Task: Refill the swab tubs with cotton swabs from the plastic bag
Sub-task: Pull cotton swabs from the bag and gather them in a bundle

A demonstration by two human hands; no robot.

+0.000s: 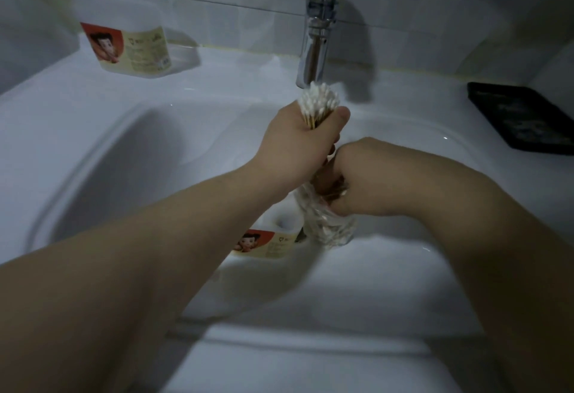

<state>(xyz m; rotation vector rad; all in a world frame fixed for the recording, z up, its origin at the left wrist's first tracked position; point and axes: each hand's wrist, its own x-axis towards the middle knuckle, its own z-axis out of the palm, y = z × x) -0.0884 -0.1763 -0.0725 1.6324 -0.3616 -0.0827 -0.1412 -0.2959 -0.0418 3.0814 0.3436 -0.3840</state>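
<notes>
My left hand (298, 141) grips an upright bunch of cotton swabs (319, 103), white tips fanned out above my fist, just below the tap. My right hand (363, 181) holds the top of a clear plastic bag (329, 225) that hangs below it with more swabs inside. Under my hands, inside the basin, a swab tub (270, 242) with a red and cream label lies partly hidden by my left forearm. A second tub (130, 41) with the same label stands on the sink's back left ledge.
A chrome tap (318, 23) rises behind my hands at the back of the white sink (93, 156). A black flat object (521, 116) lies on the right ledge. Tiled wall runs along the back.
</notes>
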